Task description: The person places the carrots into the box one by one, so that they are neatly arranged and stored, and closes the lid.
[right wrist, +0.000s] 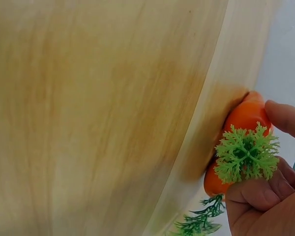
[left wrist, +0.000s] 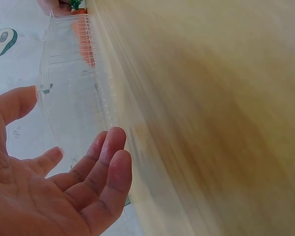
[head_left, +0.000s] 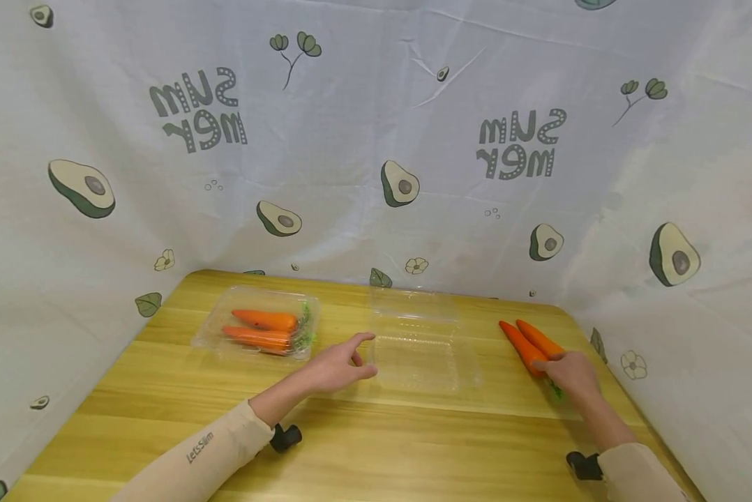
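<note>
Worktop and backdrop: a yellow-brown wood-grain worktop (head_left: 426, 446), ringed by white cloth (head_left: 344, 132) printed with avocados, leaves and mirrored lettering.
Right-side carrots: a slim, tapering orange carrot with light-green leaves (head_left: 519, 346) lies on the worktop's right side, beside a second orange carrot with darker leaves (head_left: 537, 336).
Carrot axis: both points aim away and leftward, with the leafy ends towards the person; the light-leaved carrot lies forward and slightly left of the right hand (head_left: 573, 378), much the nearer hand.
Right hand: fingers curled, thumb against the light-leaved carrot near its leafy end; it appears to grip that one, while any touch on the other is hidden.
Left hand: the left hand (head_left: 338, 366) is spread, holding nothing, at the near left edge of the box; contact cannot be told.
Open box: a clear, rectangular plastic box (head_left: 420, 362), lid laid back on the far side, sits left of the carrots.
Filled box: farther left, a clear, seemingly lidded plastic box (head_left: 269, 295) holds leafy orange carrots (head_left: 266, 321).
Count: two hands, two boxes, two loose carrots; two plainly inside, perhaps a third beneath.
</note>
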{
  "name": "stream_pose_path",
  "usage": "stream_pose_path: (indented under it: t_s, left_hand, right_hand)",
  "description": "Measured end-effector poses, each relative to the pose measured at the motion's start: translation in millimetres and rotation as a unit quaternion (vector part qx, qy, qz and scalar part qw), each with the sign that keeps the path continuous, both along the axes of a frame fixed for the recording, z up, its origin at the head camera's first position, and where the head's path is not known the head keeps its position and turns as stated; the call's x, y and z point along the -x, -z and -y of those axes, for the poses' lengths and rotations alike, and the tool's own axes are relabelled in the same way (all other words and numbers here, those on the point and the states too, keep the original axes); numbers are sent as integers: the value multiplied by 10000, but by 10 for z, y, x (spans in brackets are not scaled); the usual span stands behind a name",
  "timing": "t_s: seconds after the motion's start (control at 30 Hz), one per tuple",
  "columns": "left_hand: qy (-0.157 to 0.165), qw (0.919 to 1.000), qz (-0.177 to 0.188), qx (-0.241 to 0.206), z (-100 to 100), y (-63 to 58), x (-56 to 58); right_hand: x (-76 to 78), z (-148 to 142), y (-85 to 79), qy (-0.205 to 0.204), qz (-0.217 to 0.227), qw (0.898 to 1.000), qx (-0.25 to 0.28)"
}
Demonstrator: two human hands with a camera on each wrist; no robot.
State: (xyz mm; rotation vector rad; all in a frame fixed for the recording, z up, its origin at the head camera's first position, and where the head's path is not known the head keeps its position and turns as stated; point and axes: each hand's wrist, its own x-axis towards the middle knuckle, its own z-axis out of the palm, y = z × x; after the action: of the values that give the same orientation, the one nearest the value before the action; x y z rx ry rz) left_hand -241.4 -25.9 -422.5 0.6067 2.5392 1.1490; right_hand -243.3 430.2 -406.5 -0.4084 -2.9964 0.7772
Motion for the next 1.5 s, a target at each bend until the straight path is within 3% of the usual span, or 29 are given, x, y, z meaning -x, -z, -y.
stream_pose_path:
  t_s: [0.43, 0.93, 1.5]
  left_hand:
    - [-15, 10000, -31, 87, -4, -7, -7]
    - [-24, 10000, -24, 78, 10, 6, 4]
    - [-53, 10000, -1, 85, -3, 10, 26]
  right_hand:
    - [16, -4, 19, 60, 183, 9997, -130]
    - [22, -4, 4, -377, 188, 9989, 208]
    - [15, 3, 14, -193, 200, 9988, 402]
